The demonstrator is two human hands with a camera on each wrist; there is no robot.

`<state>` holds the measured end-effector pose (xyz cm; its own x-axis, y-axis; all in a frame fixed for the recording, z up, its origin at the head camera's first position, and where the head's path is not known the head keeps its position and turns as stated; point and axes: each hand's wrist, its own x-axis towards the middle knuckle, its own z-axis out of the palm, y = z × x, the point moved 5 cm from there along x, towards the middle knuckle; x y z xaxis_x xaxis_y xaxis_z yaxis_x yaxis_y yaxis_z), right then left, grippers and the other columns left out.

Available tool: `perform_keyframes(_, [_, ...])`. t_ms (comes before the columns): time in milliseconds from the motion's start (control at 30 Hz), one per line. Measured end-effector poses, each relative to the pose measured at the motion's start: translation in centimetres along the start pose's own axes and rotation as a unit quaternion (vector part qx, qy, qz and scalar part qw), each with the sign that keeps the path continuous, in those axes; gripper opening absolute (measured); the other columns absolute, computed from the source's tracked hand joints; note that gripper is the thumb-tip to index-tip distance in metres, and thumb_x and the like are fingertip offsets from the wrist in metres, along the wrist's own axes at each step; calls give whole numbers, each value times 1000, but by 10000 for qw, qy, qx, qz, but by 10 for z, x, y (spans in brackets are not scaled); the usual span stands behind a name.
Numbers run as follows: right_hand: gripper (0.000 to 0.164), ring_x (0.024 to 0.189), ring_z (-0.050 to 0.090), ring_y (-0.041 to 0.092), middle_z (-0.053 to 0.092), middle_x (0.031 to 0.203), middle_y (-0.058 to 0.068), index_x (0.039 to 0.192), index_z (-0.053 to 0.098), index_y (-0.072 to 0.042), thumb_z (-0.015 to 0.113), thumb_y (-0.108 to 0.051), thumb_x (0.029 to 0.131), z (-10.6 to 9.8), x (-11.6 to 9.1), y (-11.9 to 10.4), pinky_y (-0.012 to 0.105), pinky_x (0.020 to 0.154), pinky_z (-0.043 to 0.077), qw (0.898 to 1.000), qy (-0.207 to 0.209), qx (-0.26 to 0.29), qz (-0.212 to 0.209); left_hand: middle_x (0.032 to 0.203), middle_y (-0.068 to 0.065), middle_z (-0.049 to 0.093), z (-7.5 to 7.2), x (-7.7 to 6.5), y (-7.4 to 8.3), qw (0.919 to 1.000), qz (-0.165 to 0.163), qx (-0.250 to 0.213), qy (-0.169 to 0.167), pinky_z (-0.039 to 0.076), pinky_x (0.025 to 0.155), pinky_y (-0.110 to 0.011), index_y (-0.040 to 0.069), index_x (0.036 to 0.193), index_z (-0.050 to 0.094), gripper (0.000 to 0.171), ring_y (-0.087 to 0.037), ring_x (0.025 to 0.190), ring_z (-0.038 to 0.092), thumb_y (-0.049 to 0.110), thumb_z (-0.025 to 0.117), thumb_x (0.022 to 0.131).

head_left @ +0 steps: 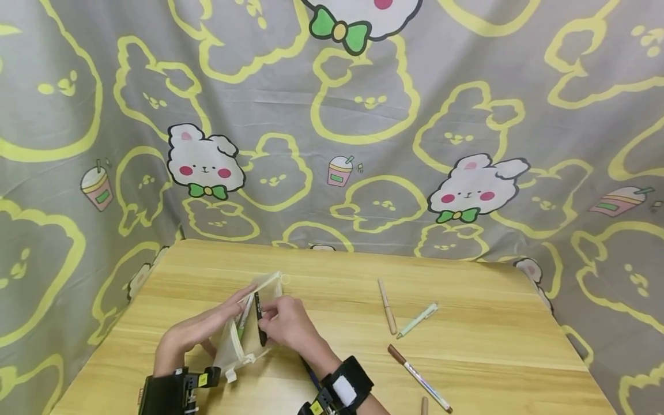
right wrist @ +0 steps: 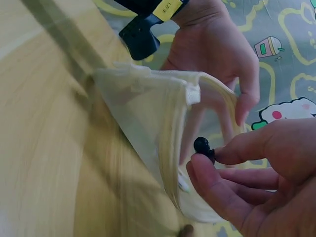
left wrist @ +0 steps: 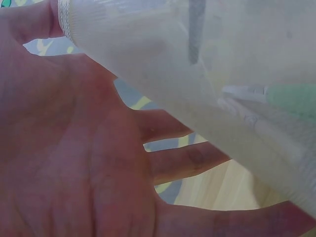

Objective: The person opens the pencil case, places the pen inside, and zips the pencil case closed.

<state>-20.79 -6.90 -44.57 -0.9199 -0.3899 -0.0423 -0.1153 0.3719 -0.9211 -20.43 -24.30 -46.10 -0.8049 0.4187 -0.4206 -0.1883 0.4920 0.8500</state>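
Observation:
A translucent cream zip pouch is held over the table with its zipped mouth spread. My left hand grips it from the left; in the left wrist view the palm faces the pouch and several fingers pass behind its mesh wall. Between thumb and fingertips my right hand pinches a black pen at the pouch's mouth. The right wrist view shows the black pen end within that pinch. A green-and-white pen lies inside the pouch, blurred through the mesh.
On the wooden table to the right lie a beige pen, a pale green pen and a brown-capped marker. Another beige pen tip shows at the bottom edge. A patterned grey curtain surrounds the table.

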Motion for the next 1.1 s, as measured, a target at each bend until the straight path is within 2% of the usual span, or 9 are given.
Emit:
perform_keyframes(100, [29,69,73,22,75,96,14,121,70,10,66,3,93,4,1,0,24,58,60,9991,-80,409,81,169,-22,-10,1,1,1,10000,30,1,0,53,62,-72,29,167,6,70,-70,139,9,51,36,108])
perform_keyframes(167, [27,77,73,23,75,100,15,121,70,8,65,0,96,5,0,-2,25,63,60,9986,-220,462,123,169,-21,-12,0,0,1,10000,72,22,2,53,61,-72,29,167,5,69,-70,141,5,51,35,108])
perform_keyframes(300, [27,93,72,21,75,110,12,123,72,1,64,-3,97,-4,-5,-5,26,77,60,9990,-421,-63,-133,170,-17,-12,-2,-2,0,9999,116,58,21,53,61,-72,31,167,5,69,-66,144,0,53,33,108])
perform_keyframes(433, [29,102,68,18,73,118,7,125,72,-5,65,-7,97,-25,-14,-4,27,87,57,9974,-474,-398,-357,171,-16,-10,-4,-3,0,9999,93,67,73,53,63,-72,32,167,5,68,-64,145,1,55,33,108])
perform_keyframes(633, [24,104,68,26,72,122,7,123,73,-6,62,-8,101,-71,-37,8,33,85,58,9942,-353,-814,-602,170,-20,-2,-4,-2,0,9998,-50,-65,203,57,61,-63,38,166,9,63,-64,144,14,52,31,109])
perform_keyframes(767, [24,107,68,29,71,123,9,123,71,-6,62,-7,101,-99,-53,17,33,82,59,9905,-158,-1140,-746,171,-18,-4,-4,-2,-1,9998,-39,-74,198,58,60,-61,37,166,9,62,-62,145,13,51,30,109])
perform_keyframes(933, [22,103,70,27,72,121,7,120,73,-9,67,-7,99,-118,-72,27,27,75,59,9816,89,-1727,-815,171,-16,-3,-2,-1,-3,9998,-61,-134,164,58,59,-60,39,166,10,61,-61,145,14,50,31,109])
perform_keyframes(1100, [25,103,69,31,70,125,10,122,71,-8,69,-9,98,-131,-81,31,36,77,59,9763,-169,-2041,-705,172,-16,-2,-3,-1,-2,9997,-57,-79,227,57,61,-62,39,166,10,60,-61,144,16,48,29,110])
